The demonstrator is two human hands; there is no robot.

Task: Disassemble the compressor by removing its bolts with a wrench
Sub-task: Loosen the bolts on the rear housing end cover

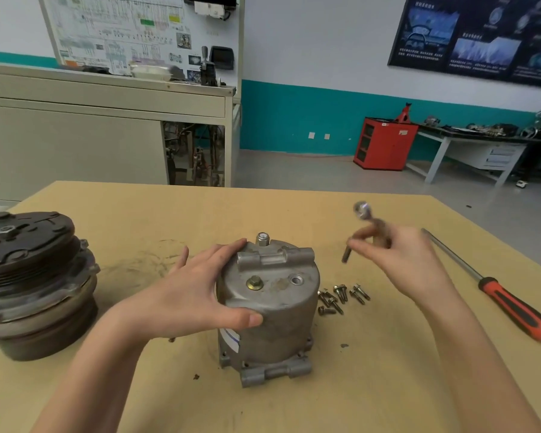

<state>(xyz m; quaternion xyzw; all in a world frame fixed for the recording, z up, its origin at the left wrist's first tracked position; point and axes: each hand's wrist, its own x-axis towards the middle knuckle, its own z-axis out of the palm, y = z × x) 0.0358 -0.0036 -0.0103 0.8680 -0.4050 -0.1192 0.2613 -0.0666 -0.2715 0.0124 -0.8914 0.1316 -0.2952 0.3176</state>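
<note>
A grey metal compressor body [278,310] stands upright in the middle of the table. A brass-coloured bolt [254,282] sits in its top face beside an empty threaded hole [296,280]. My left hand [197,292] wraps the body's left side, thumb across the front, fingers on the top edge. My right hand [400,260] is raised to the right of the body, holding a blurred metal wrench [363,214] with its round head up and a dark socket end pointing down. Several removed bolts [341,296] lie on the table right of the body.
A black clutch pulley assembly [35,282] stands at the table's left edge. A long screwdriver with a red and black handle [512,307] lies at the right. The wooden tabletop [356,385] carries small debris. Cabinets, a red cart and benches stand in the background.
</note>
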